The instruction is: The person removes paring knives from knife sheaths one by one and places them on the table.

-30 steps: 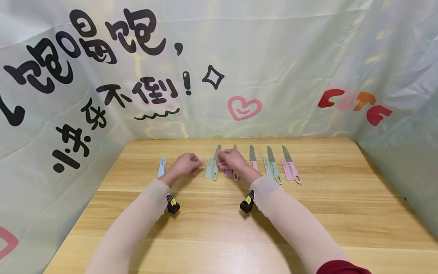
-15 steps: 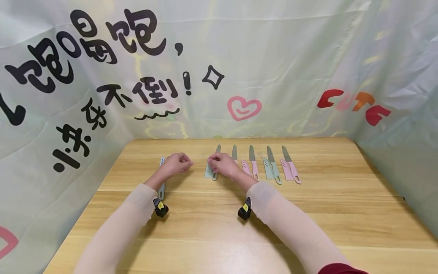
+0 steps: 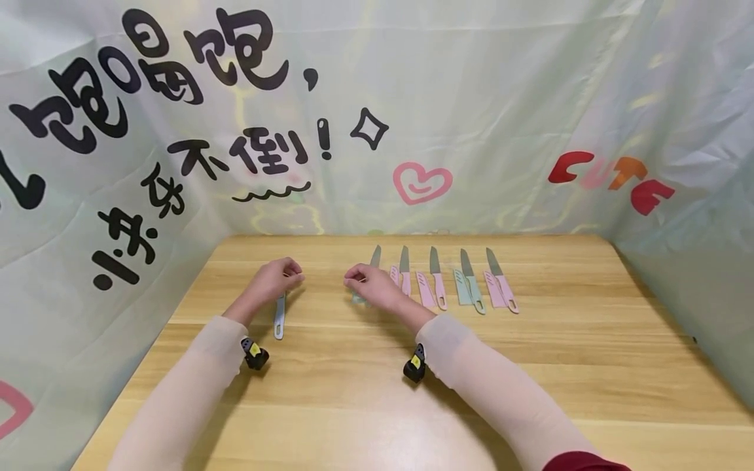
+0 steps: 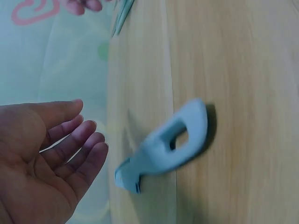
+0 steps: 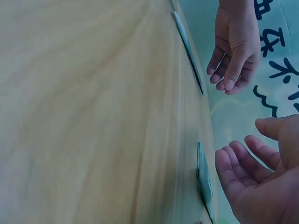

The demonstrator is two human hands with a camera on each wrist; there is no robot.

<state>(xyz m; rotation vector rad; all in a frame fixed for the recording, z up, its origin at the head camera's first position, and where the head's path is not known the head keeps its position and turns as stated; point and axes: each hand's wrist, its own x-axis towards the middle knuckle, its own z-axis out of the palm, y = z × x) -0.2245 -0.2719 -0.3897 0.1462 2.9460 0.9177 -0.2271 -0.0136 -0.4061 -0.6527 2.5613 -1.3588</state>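
Observation:
A light blue knife (image 3: 279, 320) lies on the table with its handle toward the person; in the left wrist view its pierced handle (image 4: 152, 158) shows with the sheath at its far end. Over its sheath end hovers the left hand (image 3: 268, 284), palm inward, fingers loosely bent and holding nothing. The right hand (image 3: 377, 286) is above a green knife (image 3: 376, 255) and its green sheath (image 3: 357, 298), hiding most of both. In the right wrist view the right hand's fingers (image 5: 238, 161) are bent loosely, apart from the green sheath (image 5: 204, 175).
To the right lie a pink knife (image 3: 405, 261) with its sheath, another pink knife (image 3: 438, 288) with a pink sheath (image 3: 424, 288), a green knife (image 3: 474, 291) with sheath, and a pink knife (image 3: 505, 291) with sheath. A printed cloth (image 3: 501, 98) stands behind the table.
Both hands have moved left. The right hand has passed from the second knife to the green one, uncovering the pink knives. The left hand has come over the light blue knife.

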